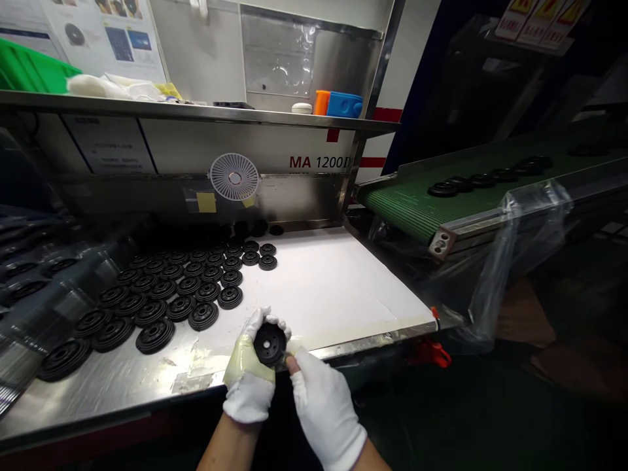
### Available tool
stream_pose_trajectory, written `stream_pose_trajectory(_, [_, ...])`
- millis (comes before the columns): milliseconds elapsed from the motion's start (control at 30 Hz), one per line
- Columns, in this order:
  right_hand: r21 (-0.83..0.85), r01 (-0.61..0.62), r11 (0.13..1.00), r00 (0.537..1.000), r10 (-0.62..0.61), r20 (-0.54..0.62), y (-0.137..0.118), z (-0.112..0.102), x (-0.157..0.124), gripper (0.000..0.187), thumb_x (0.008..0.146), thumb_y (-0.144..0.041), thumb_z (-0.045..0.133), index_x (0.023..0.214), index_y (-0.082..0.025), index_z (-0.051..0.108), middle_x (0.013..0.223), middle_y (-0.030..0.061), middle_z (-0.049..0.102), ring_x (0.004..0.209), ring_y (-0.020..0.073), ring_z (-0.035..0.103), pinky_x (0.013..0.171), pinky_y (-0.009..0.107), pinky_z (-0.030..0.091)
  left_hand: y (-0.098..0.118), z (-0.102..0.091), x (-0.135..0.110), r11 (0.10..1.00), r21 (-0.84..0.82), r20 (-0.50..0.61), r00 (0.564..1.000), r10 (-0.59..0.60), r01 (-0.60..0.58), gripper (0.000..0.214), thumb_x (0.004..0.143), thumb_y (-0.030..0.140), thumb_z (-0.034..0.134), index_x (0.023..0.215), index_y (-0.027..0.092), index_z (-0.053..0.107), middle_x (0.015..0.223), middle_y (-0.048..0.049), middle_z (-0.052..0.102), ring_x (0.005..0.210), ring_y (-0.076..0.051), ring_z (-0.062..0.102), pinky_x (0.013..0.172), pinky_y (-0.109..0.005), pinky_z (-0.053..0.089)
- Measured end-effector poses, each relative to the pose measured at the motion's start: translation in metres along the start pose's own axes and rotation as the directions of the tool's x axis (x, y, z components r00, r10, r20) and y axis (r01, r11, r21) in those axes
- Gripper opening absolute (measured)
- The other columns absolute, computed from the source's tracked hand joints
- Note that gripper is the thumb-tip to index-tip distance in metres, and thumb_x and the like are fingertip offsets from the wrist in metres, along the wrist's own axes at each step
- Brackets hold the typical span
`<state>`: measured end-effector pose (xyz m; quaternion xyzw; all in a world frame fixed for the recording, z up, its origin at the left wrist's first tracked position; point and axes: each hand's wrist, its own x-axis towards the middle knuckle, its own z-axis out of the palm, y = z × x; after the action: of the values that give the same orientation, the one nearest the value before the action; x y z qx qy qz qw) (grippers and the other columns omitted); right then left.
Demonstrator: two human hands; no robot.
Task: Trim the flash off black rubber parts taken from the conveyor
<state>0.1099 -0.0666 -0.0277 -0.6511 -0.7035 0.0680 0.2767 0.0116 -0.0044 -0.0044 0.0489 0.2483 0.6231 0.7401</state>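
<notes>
My left hand point(251, 366), in a white glove with a yellowish palm, is wrapped round a round black grooved wheel point(269, 343). The wheel is tilted so that its hollow side and small centre hole face me. At its lower right edge my right hand point(321, 399), also in a white glove, is closed, with the thumb tip bare. Whatever its fingers pinch is too small or hidden to name. Just beyond my hands, many similar black wheels point(203, 316) lie flat in rows on the worktable point(324, 288).
At right, a green conveyor belt point(407, 199) carries several black wheels point(505, 175). A steel shelf point(196, 112) crosses above the table, with a small white fan point(235, 177) below it. An orange-red clamp handle point(432, 353) sticks out under the front edge.
</notes>
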Motion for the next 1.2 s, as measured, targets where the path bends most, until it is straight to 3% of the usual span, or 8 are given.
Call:
stream_pose_trajectory(133, [-0.023, -0.024, 0.999, 0.999, 0.023, -0.027, 0.005, 0.000, 0.006, 0.025, 0.092, -0.029, 0.033, 0.077, -0.023, 0.052, 0.064, -0.0023, 0.060, 0.055, 0.0141, 0.055, 0.052, 0.027, 0.023, 0.001, 0.001, -0.002, 0.998, 0.007, 0.022, 0.998, -0.064, 0.064, 0.007, 0.074, 0.019, 0.062, 0.079, 0.017, 0.057, 0.068, 0.0002, 0.054, 0.064, -0.013, 0.056, 0.057, -0.027, 0.050])
stream_pose_trajectory(367, [0.000, -0.017, 1.000, 0.999, 0.017, -0.036, -0.007, 0.009, -0.001, 0.028, 0.092, -0.030, 0.032, 0.071, -0.023, 0.050, 0.060, -0.0029, 0.058, 0.051, 0.0133, 0.053, 0.050, 0.028, 0.020, -0.007, -0.003, 0.002, 0.986, 0.047, 0.006, 0.987, 0.162, -0.162, 0.010, 0.075, 0.014, 0.058, 0.084, 0.016, 0.060, 0.070, -0.0005, 0.057, 0.069, -0.013, 0.058, 0.071, -0.029, 0.052])
stream_pose_trajectory(500, [0.011, 0.006, 1.000, 1.000, -0.006, -0.024, -0.004, 0.006, -0.001, 0.027, 0.092, -0.029, 0.033, 0.072, -0.022, 0.050, 0.061, -0.0029, 0.058, 0.052, 0.0130, 0.053, 0.050, 0.028, 0.020, 0.002, -0.007, -0.005, 0.989, 0.144, 0.057, 0.998, -0.032, 0.023, 0.032, 0.077, 0.017, 0.051, 0.109, 0.017, 0.057, 0.096, -0.0111, 0.063, 0.085, -0.022, 0.061, 0.076, -0.041, 0.051])
stream_pose_trajectory(567, [0.003, -0.001, 1.000, 1.000, 0.001, -0.028, 0.001, 0.005, 0.000, 0.025, 0.091, -0.028, 0.033, 0.075, -0.022, 0.051, 0.063, -0.0022, 0.060, 0.053, 0.0135, 0.054, 0.051, 0.028, 0.021, 0.006, -0.008, -0.008, 0.977, 0.174, 0.082, 0.987, -0.138, 0.123, 0.036, 0.076, 0.018, 0.048, 0.111, 0.013, 0.055, 0.090, -0.0129, 0.063, 0.081, -0.024, 0.061, 0.072, -0.043, 0.051])
stream_pose_trajectory(800, [-0.009, -0.014, 1.000, 0.998, 0.013, -0.057, -0.001, 0.013, -0.005, 0.026, 0.091, -0.029, 0.034, 0.072, -0.023, 0.051, 0.059, -0.0023, 0.058, 0.051, 0.0140, 0.053, 0.050, 0.028, 0.020, 0.002, -0.001, 0.003, 0.997, 0.061, -0.017, 0.999, -0.044, 0.045, 0.008, 0.074, 0.014, 0.059, 0.083, 0.015, 0.060, 0.063, -0.0007, 0.054, 0.061, -0.013, 0.056, 0.061, -0.028, 0.051])
stream_pose_trajectory(933, [0.024, 0.009, 1.000, 0.998, -0.008, -0.063, -0.010, 0.009, -0.003, 0.026, 0.091, -0.029, 0.034, 0.072, -0.023, 0.050, 0.059, -0.0029, 0.058, 0.051, 0.0133, 0.052, 0.050, 0.028, 0.020, 0.006, 0.000, 0.000, 0.998, 0.060, 0.007, 1.000, -0.001, 0.001, 0.022, 0.075, 0.011, 0.055, 0.096, 0.015, 0.060, 0.073, -0.0042, 0.059, 0.071, -0.016, 0.060, 0.070, -0.034, 0.052])
stream_pose_trajectory(1033, [0.036, 0.020, 0.999, 0.999, -0.018, -0.050, -0.008, 0.003, 0.000, 0.026, 0.091, -0.028, 0.033, 0.074, -0.022, 0.051, 0.062, -0.0022, 0.059, 0.052, 0.0131, 0.053, 0.051, 0.027, 0.022, 0.013, -0.003, -0.005, 0.981, 0.143, 0.037, 0.989, -0.140, 0.134, 0.036, 0.075, 0.014, 0.049, 0.111, 0.013, 0.056, 0.090, -0.0133, 0.063, 0.084, -0.025, 0.061, 0.073, -0.044, 0.051])
stream_pose_trajectory(1200, [0.027, 0.006, 1.000, 0.998, -0.004, -0.062, -0.001, 0.005, 0.002, 0.022, 0.090, -0.026, 0.035, 0.077, -0.022, 0.053, 0.064, -0.0015, 0.060, 0.054, 0.0137, 0.054, 0.052, 0.027, 0.024, 0.014, -0.002, -0.002, 0.989, 0.112, 0.006, 0.995, -0.095, 0.094, 0.023, 0.072, 0.012, 0.053, 0.094, 0.011, 0.060, 0.065, -0.0044, 0.058, 0.063, -0.017, 0.059, 0.061, -0.032, 0.051])
